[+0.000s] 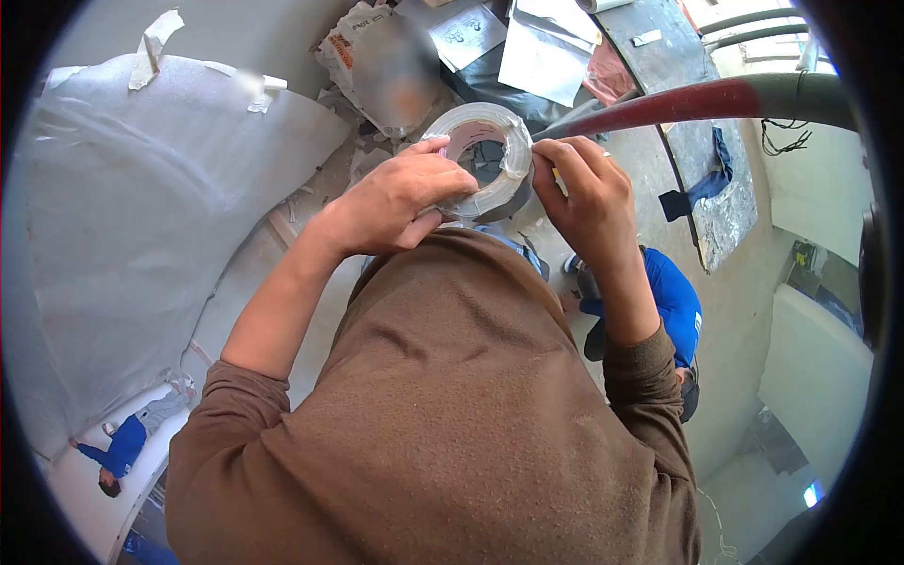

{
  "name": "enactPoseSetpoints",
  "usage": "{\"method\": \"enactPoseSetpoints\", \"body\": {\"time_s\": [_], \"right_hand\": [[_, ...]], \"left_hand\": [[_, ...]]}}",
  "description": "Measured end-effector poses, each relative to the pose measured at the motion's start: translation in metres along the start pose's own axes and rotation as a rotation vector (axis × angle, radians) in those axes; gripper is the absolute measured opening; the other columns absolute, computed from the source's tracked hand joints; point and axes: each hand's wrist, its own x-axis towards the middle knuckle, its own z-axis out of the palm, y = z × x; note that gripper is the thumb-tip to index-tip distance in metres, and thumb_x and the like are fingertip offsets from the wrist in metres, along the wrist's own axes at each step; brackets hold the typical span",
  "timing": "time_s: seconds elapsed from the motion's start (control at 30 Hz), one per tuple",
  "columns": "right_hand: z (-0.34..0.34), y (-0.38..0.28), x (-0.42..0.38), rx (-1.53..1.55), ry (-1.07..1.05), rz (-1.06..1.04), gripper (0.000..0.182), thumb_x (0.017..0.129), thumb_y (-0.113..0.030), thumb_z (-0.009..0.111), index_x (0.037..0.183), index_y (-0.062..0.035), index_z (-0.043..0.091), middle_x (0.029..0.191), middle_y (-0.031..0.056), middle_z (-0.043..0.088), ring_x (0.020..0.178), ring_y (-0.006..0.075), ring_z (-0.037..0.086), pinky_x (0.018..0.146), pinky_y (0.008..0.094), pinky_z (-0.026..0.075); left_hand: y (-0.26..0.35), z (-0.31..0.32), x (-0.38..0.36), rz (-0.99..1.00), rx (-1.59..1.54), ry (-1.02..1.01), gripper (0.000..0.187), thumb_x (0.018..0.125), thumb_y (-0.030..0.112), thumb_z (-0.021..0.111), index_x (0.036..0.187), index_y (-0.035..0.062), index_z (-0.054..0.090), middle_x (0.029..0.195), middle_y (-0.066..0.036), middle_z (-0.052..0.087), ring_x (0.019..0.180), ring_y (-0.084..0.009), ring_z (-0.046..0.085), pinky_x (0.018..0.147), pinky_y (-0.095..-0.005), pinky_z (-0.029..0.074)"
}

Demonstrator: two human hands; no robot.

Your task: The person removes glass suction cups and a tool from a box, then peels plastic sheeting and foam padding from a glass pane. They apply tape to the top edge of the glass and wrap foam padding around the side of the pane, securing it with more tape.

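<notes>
A wide roll of clear or whitish packing tape (516,151) is held up in front of my body, its open core facing me. My left hand (400,193) grips the roll from the left, with fingers across its rim and into the core. At the right edge of the roll, my right hand (589,193) has thumb and index finger pinched together on what looks like the tape's end. A wrinkled, lifted bit of tape shows beside those fingertips. The exact strip between the fingers is too small to make out.
Grey plastic sheeting (141,217) covers the left side. A red and grey pipe (697,102) crosses at upper right above a worn board (716,202). Papers (546,56) and a printed sack (363,56) lie ahead. One person in blue (670,301) is close on the right; another (122,447) is farther left.
</notes>
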Motion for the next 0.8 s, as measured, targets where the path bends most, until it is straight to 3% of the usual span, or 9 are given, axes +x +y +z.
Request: {"method": "enactPoseSetpoints", "body": {"time_s": [0.07,0.17,0.6,0.8], "right_hand": [[0.0,-0.002,0.0,-0.02,-0.055,0.037,0.012,0.087,-0.004,0.073,0.098,-0.0021,0.068,0.086,0.0109,0.068,0.072,0.029,0.069,0.066,0.0386,0.055],[0.0,-0.002,0.002,0.282,-0.082,0.17,0.011,0.088,-0.005,0.072,0.098,-0.0019,0.069,0.086,0.0114,0.068,0.073,0.0306,0.069,0.067,0.0386,0.055],[0.003,-0.008,-0.006,0.124,-0.053,0.124,0.007,0.087,-0.006,0.072,0.091,-0.004,0.066,0.08,0.0101,0.063,0.071,0.0299,0.067,0.065,0.04,0.054],[0.001,-0.001,-0.005,0.281,-0.108,0.156,0.008,0.085,-0.005,0.071,0.09,-0.0028,0.065,0.082,0.009,0.065,0.074,0.0238,0.067,0.069,0.0361,0.054]], "left_hand": [[0.001,0.0,-0.002,-0.018,-0.009,0.006,0.046,0.074,-0.005,0.069,0.117,0.0085,0.065,0.109,-0.007,0.069,0.11,-0.0305,0.065,0.122,-0.0538,0.034],[0.003,-0.001,-0.005,-0.028,-0.024,0.014,0.043,0.074,-0.003,0.068,0.117,0.0065,0.064,0.107,-0.011,0.069,0.109,-0.0306,0.065,0.122,-0.0528,0.034],[0.024,-0.011,-0.004,0.044,0.194,-0.044,0.047,0.07,-0.006,0.07,0.114,0.0055,0.062,0.1,-0.011,0.067,0.102,-0.0321,0.064,0.119,-0.0538,0.036],[0.024,-0.01,-0.009,0.037,0.057,-0.058,0.044,0.071,-0.007,0.069,0.113,0.0045,0.064,0.102,-0.012,0.068,0.103,-0.0329,0.065,0.119,-0.051,0.037]]}}
